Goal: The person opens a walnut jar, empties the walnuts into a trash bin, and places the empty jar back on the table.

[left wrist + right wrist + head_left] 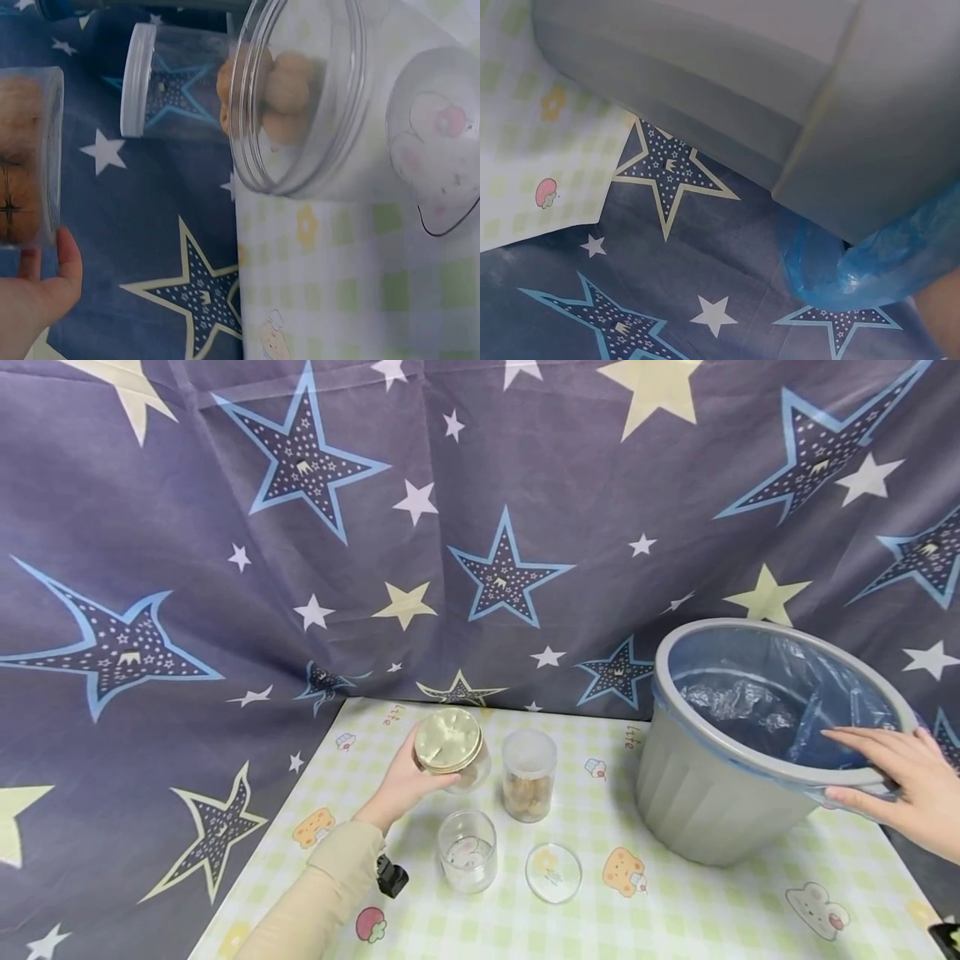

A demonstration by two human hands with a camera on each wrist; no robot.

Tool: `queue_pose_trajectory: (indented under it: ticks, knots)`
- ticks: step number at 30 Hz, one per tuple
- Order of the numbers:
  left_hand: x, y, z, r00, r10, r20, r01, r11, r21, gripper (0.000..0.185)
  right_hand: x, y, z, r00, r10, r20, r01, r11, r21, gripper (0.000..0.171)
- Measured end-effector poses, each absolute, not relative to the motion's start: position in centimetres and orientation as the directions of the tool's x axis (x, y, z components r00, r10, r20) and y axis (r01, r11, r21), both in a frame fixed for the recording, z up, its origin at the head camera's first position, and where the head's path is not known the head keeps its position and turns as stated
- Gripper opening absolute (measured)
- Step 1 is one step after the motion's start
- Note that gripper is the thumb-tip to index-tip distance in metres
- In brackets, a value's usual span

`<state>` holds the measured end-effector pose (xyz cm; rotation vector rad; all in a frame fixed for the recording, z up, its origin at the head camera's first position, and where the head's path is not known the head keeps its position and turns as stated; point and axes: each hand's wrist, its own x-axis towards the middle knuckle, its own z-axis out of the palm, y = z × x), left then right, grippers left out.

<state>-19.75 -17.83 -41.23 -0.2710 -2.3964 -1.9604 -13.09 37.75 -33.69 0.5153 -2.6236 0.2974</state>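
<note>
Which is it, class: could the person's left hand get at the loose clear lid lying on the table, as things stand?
Probably not at once: the left hand grips the gold-lidded jar, and an open jar stands between it and the clear lid.

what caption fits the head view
Left hand grips a gold-lidded jar while the right hand holds the bin rim.

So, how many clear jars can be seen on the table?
3. One with a gold lid is gripped by the left hand; one with a clear lid stands beside it; one open jar stands in front, its lid lying alongside.
</note>
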Motion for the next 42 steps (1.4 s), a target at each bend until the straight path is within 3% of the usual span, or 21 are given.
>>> queue_pose_trajectory:
  ticks: [7,11,19,27,34,42]
  knots:
    - [-19.0,-16.7,-40.9,-0.986,0.118,0.114,0.14,0.235,0.962,0.095,-12.5,37.1,-34.3,-0.744,-0.248,0.621,-0.449,0.874,-0.188,0.063]
    - [-18.6,-16.0,-40.8,-0.982,0.126,0.141,0.169,0.262,0.95,0.095,-12.1,36.1,-34.3,-0.679,-0.241,0.693,-0.496,0.847,-0.192,0.064]
    - [-17.6,-14.7,-40.4,-0.976,0.132,0.175,0.209,0.326,0.922,0.093,-12.1,33.7,-32.8,-0.542,-0.317,0.778,-0.627,0.769,-0.123,0.08]
    - [-17.0,-13.7,-40.3,-0.974,0.128,0.189,0.223,0.357,0.907,0.092,-12.0,30.0,-32.4,-0.482,-0.387,0.786,-0.728,0.676,-0.114,0.068]
    - [-16.4,-12.3,-40.6,-0.96,0.174,0.222,0.276,0.422,0.864,0.09,-12.7,25.1,-33.5,-0.337,-0.405,0.85,-0.838,0.54,-0.075,0.059]
    - [-15.6,-11.0,-41.3,-0.935,0.238,0.265,0.351,0.497,0.794,0.089,-12.6,20.6,-35.5,-0.349,-0.425,0.835,-0.863,0.493,-0.11,0.053]
